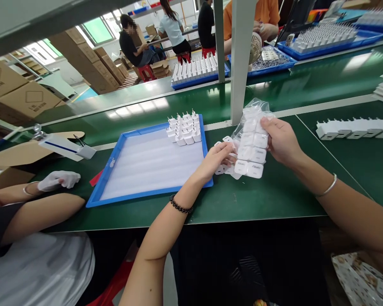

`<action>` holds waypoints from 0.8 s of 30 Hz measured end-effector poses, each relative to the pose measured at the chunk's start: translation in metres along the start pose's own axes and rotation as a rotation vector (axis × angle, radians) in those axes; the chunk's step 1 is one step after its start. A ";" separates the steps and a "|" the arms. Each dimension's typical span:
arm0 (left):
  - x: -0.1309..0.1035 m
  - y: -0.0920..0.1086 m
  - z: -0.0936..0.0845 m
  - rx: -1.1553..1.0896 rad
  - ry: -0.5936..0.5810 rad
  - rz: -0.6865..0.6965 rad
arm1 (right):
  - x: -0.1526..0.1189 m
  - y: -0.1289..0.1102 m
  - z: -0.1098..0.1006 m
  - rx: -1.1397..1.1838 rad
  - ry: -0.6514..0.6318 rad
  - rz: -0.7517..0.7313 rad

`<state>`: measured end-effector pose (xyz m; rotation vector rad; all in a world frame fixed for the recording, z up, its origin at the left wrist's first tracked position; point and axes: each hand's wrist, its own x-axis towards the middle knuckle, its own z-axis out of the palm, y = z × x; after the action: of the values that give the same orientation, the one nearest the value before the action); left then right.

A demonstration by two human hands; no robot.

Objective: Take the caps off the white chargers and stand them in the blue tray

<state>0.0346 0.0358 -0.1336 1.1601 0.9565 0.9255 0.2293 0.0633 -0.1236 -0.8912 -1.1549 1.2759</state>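
Observation:
A clear plastic bag [251,140] with several white chargers in it hangs over the green bench, its upper right side gripped by my right hand [281,138]. My left hand [219,158] is at the bag's left side, fingers bent around something I cannot make out. Loose white pieces [229,169] lie beneath and beside its fingers. To the left, a blue-rimmed tray [127,196] holds a block of white chargers [185,129] with pins up in its back right corner.
A row of white chargers [357,128] stands at the right. A metal post [241,63] rises behind the bag. At the left are a co-worker's gloved hand [59,180] and a white holder [67,146]. Filled blue trays [198,80] stand across the back.

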 end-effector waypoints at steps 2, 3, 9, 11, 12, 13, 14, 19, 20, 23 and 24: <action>0.000 -0.001 0.003 -0.087 -0.109 -0.094 | -0.001 0.004 0.003 -0.064 -0.002 -0.046; 0.000 -0.001 0.004 -0.108 -0.125 -0.116 | 0.000 0.005 0.003 -0.094 0.004 -0.081; -0.002 0.006 0.006 -0.127 -0.060 -0.017 | 0.016 0.005 -0.015 -0.125 0.104 -0.251; -0.004 0.009 0.006 -0.115 -0.054 0.020 | 0.021 0.003 -0.020 -0.098 0.088 -0.210; -0.004 0.009 0.006 -0.113 -0.051 0.030 | 0.022 0.001 -0.022 -0.067 0.068 -0.159; -0.005 0.010 0.006 -0.115 -0.046 0.031 | 0.023 0.000 -0.024 -0.025 0.041 -0.095; -0.005 0.011 0.005 -0.122 -0.039 0.026 | 0.024 -0.002 -0.025 0.028 0.010 -0.029; -0.006 0.014 0.003 -0.209 -0.033 -0.019 | 0.027 -0.013 -0.028 0.276 -0.149 0.102; -0.006 0.015 0.003 -0.221 -0.043 -0.021 | 0.027 -0.015 -0.028 0.320 -0.162 0.102; -0.006 0.015 0.002 -0.238 -0.061 -0.018 | 0.027 -0.015 -0.024 0.432 -0.151 0.097; -0.006 0.014 0.002 -0.239 -0.060 -0.018 | 0.027 -0.014 -0.023 0.452 -0.136 0.094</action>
<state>0.0334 0.0314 -0.1189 0.9693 0.7831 0.9568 0.2531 0.0906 -0.1112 -0.5333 -0.8807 1.6123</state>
